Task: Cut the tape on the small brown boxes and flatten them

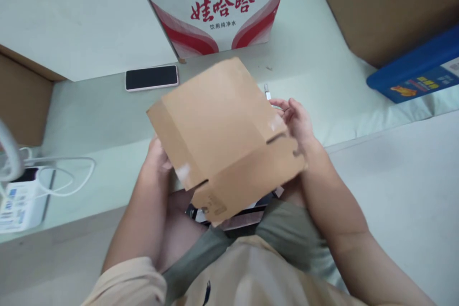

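A brown cardboard box, partly unfolded with its slotted flap toward me, is held tilted above my lap. At its left side, my left hand grips the edge, with most of the fingers hidden beneath the cardboard. My right hand is at the right edge, fingers loosely curled against the box and partly covered by it. Just beyond those fingertips lies a small white and metal plug. Clear tape patches show on two of the box's corners.
A phone lies on the pale green tabletop. Behind it stands a white and red carton. A blue package and large brown box are right; a white device with looped cable is left.
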Demonstrator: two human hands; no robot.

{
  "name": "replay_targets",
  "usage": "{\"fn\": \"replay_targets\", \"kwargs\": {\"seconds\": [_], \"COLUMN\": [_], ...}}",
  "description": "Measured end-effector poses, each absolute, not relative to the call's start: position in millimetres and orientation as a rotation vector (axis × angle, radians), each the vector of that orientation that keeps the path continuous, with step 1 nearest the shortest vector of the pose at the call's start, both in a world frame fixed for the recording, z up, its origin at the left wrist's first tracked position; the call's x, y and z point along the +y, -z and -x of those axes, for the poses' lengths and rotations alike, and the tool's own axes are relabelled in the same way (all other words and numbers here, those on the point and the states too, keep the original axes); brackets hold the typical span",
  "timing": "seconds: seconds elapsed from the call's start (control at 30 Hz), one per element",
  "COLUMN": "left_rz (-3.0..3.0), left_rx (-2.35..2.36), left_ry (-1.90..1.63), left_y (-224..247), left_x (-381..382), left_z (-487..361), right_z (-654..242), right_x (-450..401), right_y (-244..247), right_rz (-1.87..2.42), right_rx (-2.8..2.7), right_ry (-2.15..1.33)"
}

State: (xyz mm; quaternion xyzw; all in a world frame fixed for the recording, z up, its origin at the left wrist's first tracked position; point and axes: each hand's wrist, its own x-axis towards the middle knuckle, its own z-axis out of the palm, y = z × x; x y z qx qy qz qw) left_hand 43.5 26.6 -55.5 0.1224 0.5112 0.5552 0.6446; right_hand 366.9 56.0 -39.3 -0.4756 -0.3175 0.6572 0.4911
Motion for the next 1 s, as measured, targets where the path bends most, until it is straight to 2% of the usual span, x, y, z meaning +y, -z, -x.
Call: {"fn": "replay_targets", "kwargs": {"seconds": [0.23,0.4,0.53,0.73,1.0], "left_rz": [-0.2,-0.318,-0.359,-0.273,-0.207], "left_rx": [1.121,0.902,0.982,1.072,1.045], "left_ry": [-1.543,-1.603,-1.679,-1.559,-1.454], "left_y": [41,39,40,39,21], "left_x": [43,34,30,32,25], "left_z": [-46,-38,-36,-32,-28], "right_z": [-359,-331,-318,-352,-457], "right_x": [51,42,30,8,21], "right_y": [43,44,39,29,-6], "right_rz": [1.134,1.179,1.158,1.176,1.401], "right_rx": [-0.829,-0.817,-0.798,-0.731,-0.588], "right_ry": [-1.648,-1.63,-1.574,-1.542,-0.733]}}
